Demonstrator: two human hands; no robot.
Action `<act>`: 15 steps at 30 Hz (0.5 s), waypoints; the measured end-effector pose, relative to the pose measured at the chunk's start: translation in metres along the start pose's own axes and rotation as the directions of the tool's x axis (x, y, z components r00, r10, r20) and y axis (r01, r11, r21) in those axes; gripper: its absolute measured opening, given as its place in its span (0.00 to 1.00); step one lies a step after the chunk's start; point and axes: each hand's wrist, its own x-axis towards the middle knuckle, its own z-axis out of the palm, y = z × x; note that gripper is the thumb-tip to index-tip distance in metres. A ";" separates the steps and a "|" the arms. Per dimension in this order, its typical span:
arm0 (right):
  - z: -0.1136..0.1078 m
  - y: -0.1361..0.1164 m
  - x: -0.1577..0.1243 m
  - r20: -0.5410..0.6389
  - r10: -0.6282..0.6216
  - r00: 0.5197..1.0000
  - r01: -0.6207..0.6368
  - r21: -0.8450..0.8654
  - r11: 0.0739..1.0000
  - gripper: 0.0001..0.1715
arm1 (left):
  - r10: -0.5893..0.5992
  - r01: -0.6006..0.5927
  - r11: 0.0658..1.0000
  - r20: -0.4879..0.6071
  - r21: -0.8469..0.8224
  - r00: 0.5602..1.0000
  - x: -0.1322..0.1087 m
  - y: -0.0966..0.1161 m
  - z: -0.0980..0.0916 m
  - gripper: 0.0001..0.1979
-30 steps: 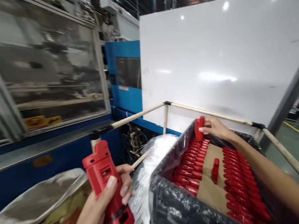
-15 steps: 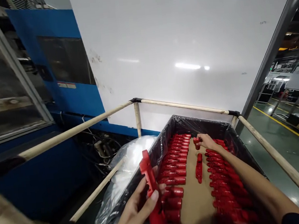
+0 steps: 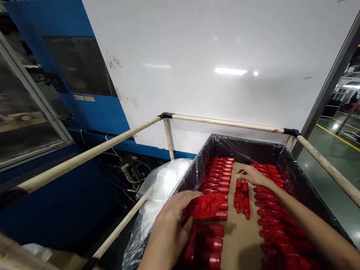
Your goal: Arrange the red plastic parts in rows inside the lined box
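Red plastic part [image 3: 206, 205] — gripped in the left hand [image 3: 172, 226], held flat over the left row of red parts [image 3: 214, 186] inside the black-lined box [image 3: 283, 159]. Right hand [image 3: 251, 175] reaches deeper in, fingers loosely spread, fingertips touching two loose red pieces [image 3: 241, 194] on the brown cardboard sheet [image 3: 240, 243]. Right row of parts [image 3: 273, 211] runs alongside — wooden rail frame [image 3: 226, 123] surrounds the box.

Red plastic part [image 3: 206, 205] under the left hand [image 3: 172, 224]; red parts in rows [image 3: 217, 178] beside the right hand [image 3: 251, 175] lay on brown cardboard [image 3: 239, 239]. Box liner [image 3: 263, 151] was black; beyond both hands, panel [image 3: 222, 43] white, machine [image 3: 77, 76] blue.
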 end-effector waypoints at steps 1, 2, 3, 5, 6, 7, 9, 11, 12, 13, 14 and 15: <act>-0.008 -0.014 -0.001 0.059 -0.008 0.998 0.004 0.058 0.998 0.26 | 0.065 -0.066 0.992 0.020 0.105 0.998 0.007 -0.001 0.001 0.20; -0.015 -0.030 -0.003 0.131 -0.026 0.991 0.011 0.112 0.994 0.30 | 0.113 -0.119 0.974 0.039 0.194 0.993 0.014 0.000 0.003 0.21; -0.018 -0.046 -0.007 0.206 -0.053 0.977 0.021 0.157 0.987 0.33 | 0.148 -0.159 0.950 0.059 0.269 0.987 0.020 0.001 0.005 0.22; -0.016 -0.077 -0.016 0.327 -0.112 0.938 0.047 0.200 0.979 0.34 | 0.188 -0.211 0.905 0.096 0.369 0.977 0.031 0.004 0.011 0.23; -0.012 -0.090 -0.020 0.365 -0.132 0.922 0.062 0.196 0.979 0.31 | 0.201 -0.231 0.887 0.115 0.400 0.973 0.035 0.006 0.015 0.23; -0.007 -0.100 -0.023 0.385 -0.140 0.912 0.074 0.180 0.981 0.26 | 0.216 -0.253 0.871 0.135 0.421 0.967 0.038 0.006 0.018 0.24; 0.006 -0.109 -0.025 0.387 -0.113 0.915 0.067 0.130 0.989 0.15 | 0.244 -0.291 0.844 0.159 0.450 0.957 0.041 0.007 0.025 0.26; 0.014 -0.101 -0.023 0.364 -0.017 0.931 -0.010 0.071 0.997 0.10 | 0.242 -0.274 0.821 0.130 0.501 0.962 0.041 0.006 0.029 0.31; 0.016 -0.092 -0.022 0.343 0.057 0.938 -0.074 0.036 0.997 0.09 | 0.229 -0.245 0.808 0.098 0.536 0.968 0.040 0.005 0.031 0.33; 0.017 -0.080 -0.021 0.311 0.144 0.940 -0.150 -0.004 0.989 0.09 | 0.212 -0.208 0.795 0.061 0.570 0.975 0.039 0.004 0.032 0.35; 0.017 -0.066 -0.022 0.261 0.237 0.936 -0.233 -0.048 0.971 0.09 | 0.196 -0.173 0.782 0.028 0.598 0.980 0.037 0.003 0.032 0.35; 0.016 -0.050 -0.024 0.193 0.329 0.924 -0.317 -0.092 0.944 0.09 | 0.182 -0.146 0.774 0.006 0.616 0.983 0.035 0.001 0.032 0.33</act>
